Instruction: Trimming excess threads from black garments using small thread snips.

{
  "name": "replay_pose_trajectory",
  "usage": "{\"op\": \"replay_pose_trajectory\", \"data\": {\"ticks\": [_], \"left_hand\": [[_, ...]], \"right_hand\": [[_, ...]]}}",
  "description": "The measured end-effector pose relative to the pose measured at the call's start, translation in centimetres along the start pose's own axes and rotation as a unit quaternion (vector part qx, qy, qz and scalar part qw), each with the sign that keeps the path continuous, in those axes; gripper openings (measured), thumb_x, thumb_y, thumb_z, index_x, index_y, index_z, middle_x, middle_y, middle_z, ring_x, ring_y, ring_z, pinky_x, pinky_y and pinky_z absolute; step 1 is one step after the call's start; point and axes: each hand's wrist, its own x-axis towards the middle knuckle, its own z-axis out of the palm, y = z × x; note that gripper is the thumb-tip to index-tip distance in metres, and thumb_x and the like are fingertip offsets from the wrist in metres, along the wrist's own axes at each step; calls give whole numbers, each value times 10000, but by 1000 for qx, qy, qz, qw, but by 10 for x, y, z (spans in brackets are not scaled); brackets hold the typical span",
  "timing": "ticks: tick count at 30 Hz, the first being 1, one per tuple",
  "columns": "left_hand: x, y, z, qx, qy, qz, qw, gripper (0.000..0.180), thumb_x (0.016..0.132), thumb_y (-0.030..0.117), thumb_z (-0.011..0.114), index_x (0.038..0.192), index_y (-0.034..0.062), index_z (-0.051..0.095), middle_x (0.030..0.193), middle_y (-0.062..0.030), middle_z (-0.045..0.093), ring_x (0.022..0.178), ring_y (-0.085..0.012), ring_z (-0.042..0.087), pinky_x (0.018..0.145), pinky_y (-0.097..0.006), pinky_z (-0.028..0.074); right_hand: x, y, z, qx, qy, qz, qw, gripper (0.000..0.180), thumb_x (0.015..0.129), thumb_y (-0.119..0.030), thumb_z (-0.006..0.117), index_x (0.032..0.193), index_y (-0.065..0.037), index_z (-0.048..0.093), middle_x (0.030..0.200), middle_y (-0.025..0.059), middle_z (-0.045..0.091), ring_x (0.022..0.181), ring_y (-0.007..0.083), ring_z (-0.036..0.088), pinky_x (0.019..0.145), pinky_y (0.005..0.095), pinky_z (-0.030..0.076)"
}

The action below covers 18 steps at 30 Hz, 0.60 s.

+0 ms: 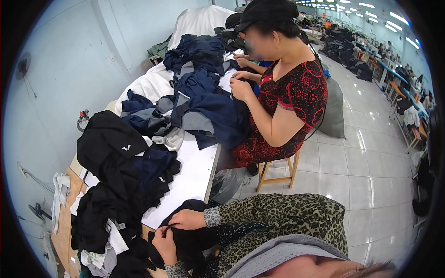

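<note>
A black cloth garment (183, 241) lies over the near table edge and hangs toward my lap, one edge raised between my hands. My left hand (165, 244) pinches that edge with thumb and fingers. Close beside it, my right hand (186, 219) is closed on the same edge, fingertips almost touching the left ones. Whether a small tool is in the fingers cannot be made out. A pile of black garments (111, 171), some with a small white mark, spreads over the table left of my hands.
White table top (187, 171) shows beyond my hands. Navy and grey garments (204, 116) are heaped farther along. A co-worker (287, 97) in red-and-black patterned clothes sits on a wooden stool (280, 171), handling dark cloth. Light cloth scraps (104, 252) lie near the pile.
</note>
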Motion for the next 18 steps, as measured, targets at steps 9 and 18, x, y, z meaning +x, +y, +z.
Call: {"op": "replay_pose_trajectory", "data": {"ticks": [9,18], "left_hand": [[0,-11,5,154,-17,25,988,146,736,91,631,806,-36,613,723,-179,625,630,-320,603,581,-364,465],[4,-9,13,249,-5,115,962,123,753,72,611,832,-22,610,711,-154,621,621,-283,611,568,-360,471]], "right_hand": [[-3,11,3,-110,-39,41,992,229,773,-120,574,975,-12,589,764,153,628,707,336,614,624,405,495],[1,23,-1,-56,-20,-14,998,214,773,-116,602,956,-6,596,840,143,624,772,326,608,668,399,495]]}}
